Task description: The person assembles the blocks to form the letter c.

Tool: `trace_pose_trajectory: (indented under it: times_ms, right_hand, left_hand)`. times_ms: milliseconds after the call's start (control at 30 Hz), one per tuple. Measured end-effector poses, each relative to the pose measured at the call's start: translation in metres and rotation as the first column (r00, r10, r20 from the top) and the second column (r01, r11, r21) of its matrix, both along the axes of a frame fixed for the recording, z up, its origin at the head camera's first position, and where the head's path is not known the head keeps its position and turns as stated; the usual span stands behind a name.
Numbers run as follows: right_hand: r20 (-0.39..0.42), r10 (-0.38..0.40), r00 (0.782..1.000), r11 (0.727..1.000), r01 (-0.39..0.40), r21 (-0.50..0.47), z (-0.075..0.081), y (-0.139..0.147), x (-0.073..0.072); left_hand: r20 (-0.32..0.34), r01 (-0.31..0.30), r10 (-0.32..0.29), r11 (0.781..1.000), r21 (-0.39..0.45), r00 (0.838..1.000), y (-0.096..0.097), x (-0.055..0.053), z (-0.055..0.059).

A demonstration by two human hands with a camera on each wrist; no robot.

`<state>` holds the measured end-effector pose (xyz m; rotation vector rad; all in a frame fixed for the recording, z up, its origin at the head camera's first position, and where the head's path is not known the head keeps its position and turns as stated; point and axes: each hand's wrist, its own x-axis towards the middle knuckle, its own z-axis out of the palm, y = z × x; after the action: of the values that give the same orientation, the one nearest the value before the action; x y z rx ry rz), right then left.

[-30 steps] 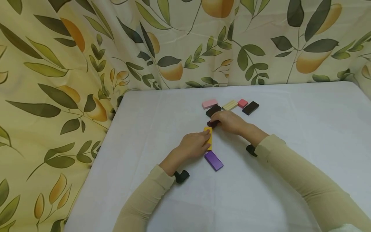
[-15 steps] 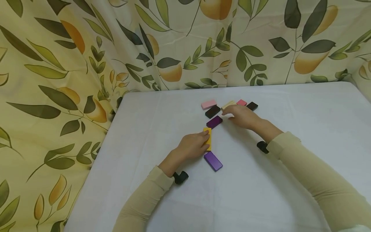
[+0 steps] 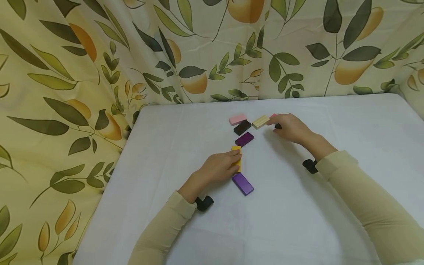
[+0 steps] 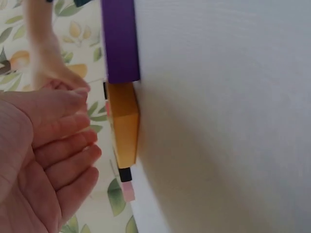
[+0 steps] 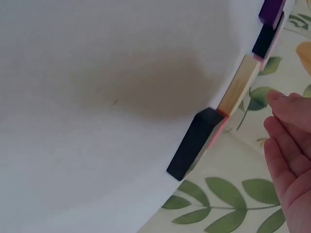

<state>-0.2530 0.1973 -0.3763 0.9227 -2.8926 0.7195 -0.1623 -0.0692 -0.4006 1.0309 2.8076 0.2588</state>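
In the head view my left hand (image 3: 220,166) is over a yellow block (image 3: 236,148) and hides part of it. The left wrist view shows a gap between those loosely bent fingers and the yellow block (image 4: 125,131). Just below it lies a purple block (image 3: 243,184). My right hand (image 3: 291,128) hovers above a black block (image 3: 278,126) and a red block (image 3: 273,115), both mostly covered in the head view. Its fingers are slightly bent and hold nothing in the right wrist view, where the black block (image 5: 194,143) lies beside a cream block (image 5: 239,85).
Further blocks lie on the white table (image 3: 281,221): a dark purple one (image 3: 244,139), a dark brown one (image 3: 242,127), a pink one (image 3: 237,119) and the ridged cream one (image 3: 260,122). A patterned curtain (image 3: 198,48) hangs behind.
My right hand has left the dark purple block and moved right and away, past the cream block to the black and red ones. My left hand has stayed over the yellow block.
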Motion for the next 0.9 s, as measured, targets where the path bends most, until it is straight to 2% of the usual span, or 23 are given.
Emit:
trace_pose_trajectory:
  times_ms: [133,367,533,733,900]
  right_hand:
    - [-0.004,-0.027,1.000,1.000,0.027,-0.017,-0.002,0.009,-0.002]
    - [0.056,-0.056,0.997,0.998,0.056,0.004,-0.004,0.019,-0.004]
    - [0.086,-0.090,0.992,0.996,0.088,0.026,-0.006,0.027,-0.006]
    - [0.070,-0.101,0.992,0.995,0.100,0.022,-0.007,0.031,-0.008]
    - [0.062,-0.113,0.992,0.993,0.111,0.028,-0.009,0.034,-0.011]
  left_hand:
    - [0.006,0.048,-0.049,0.998,0.042,0.999,-0.003,0.002,0.005]
    - [-0.002,0.119,-0.119,0.990,0.075,0.993,-0.003,0.009,0.007]
    - [0.024,0.151,-0.152,0.987,0.052,0.988,-0.001,0.020,0.010]
    - [0.015,0.181,-0.181,0.983,0.026,0.983,0.004,0.037,0.013]
    - [0.024,0.243,-0.243,0.970,-0.008,0.970,0.007,0.047,0.011]
